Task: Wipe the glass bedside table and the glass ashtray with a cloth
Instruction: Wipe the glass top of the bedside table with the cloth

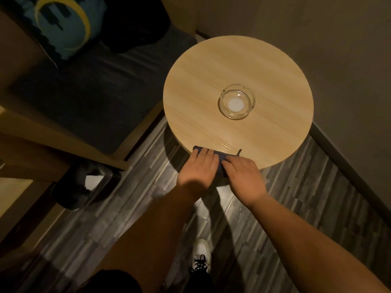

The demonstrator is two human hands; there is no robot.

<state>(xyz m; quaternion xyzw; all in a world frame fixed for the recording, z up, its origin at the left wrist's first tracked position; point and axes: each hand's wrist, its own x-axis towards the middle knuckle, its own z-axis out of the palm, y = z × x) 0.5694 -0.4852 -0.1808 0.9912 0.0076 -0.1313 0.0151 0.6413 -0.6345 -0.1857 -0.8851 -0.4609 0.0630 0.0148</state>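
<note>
Round worktop (211, 81) with pale wood-grain surface, seen from above. Glass ashtray (236, 101) standing upright near the worktop centre, notched rim, white disc showing in its base, well apart from both hands. Dark blue cloth (221, 158) folded at the worktop edge nearest the camera, well apart from the ashtray. Left hand (197, 168) flat on the cloth, fingers (204, 154) extended and pressing down, not curled around it. Right hand (243, 172) just beside it, fingers (231, 159) bent onto the cloth; true grip or mere pressing not discernible. Beyond the ashtray and to its left, cushion (63, 26) with yellow ring pattern. No legible writing or brand marks anywhere.
</note>
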